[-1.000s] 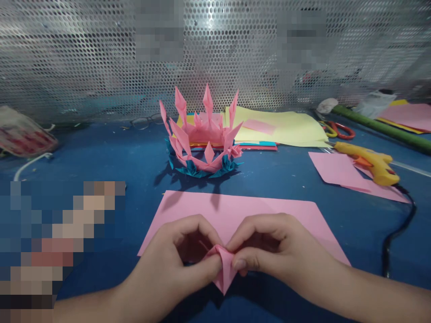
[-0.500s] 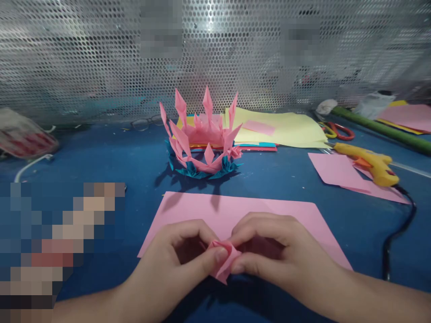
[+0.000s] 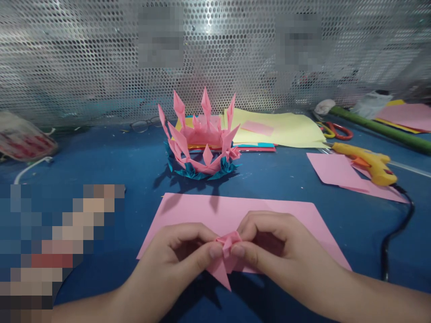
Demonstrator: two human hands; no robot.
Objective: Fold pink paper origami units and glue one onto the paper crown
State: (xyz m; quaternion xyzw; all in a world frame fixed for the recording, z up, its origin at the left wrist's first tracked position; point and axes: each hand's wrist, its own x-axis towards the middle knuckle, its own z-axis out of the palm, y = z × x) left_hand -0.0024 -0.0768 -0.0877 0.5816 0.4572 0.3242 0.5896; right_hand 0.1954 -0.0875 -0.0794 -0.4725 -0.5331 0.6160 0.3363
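Observation:
A small folded piece of pink paper [image 3: 226, 262] is pinched between both hands, a pointed flap hanging down from it. My left hand [image 3: 183, 260] grips its left side between thumb and fingers. On the right side, my right hand [image 3: 278, 246] holds it the same way, the thumb tip close to the other thumb. Under and behind the hands lies a flat pink sheet [image 3: 235, 206]. Beyond that stands a paper crown [image 3: 205, 134] with pink pointed spikes and blue folded pieces around its base.
A yellow glue gun [image 3: 365, 161] rests on pink paper pieces [image 3: 333, 168] at right, its black cord trailing forward. Behind are scissors [image 3: 340, 130], a green stick [image 3: 387, 130] and pale yellow sheets [image 3: 283, 125]. A perforated metal panel [image 3: 215, 58] closes off the back of the blue table [image 3: 101, 157].
The folded pink paper has been turned and reshaped in my fingers; its pointed flap now hangs lower. My right thumb has moved up towards the paper's middle.

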